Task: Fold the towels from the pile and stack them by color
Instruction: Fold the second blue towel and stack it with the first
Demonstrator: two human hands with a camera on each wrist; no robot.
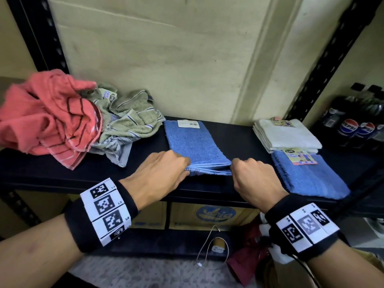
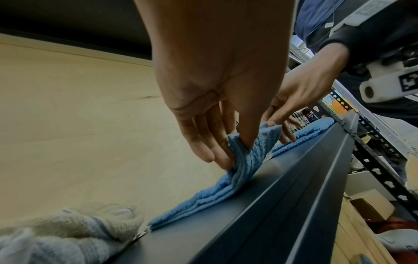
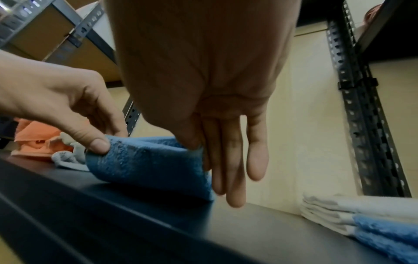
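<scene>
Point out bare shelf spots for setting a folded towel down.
Bare shelf between the blue towel being folded and the white stack; also a strip in front of the unfolded pile. Crowded: left end, and right end with the folded blue towel.

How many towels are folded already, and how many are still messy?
Done: a folded white towel stack and a folded blue towel on the black shelf. In hand: the left hand and right hand pinch a half-folded blue towel. Left: crumpled pink and green striped towels; exact counts unclear.
</scene>
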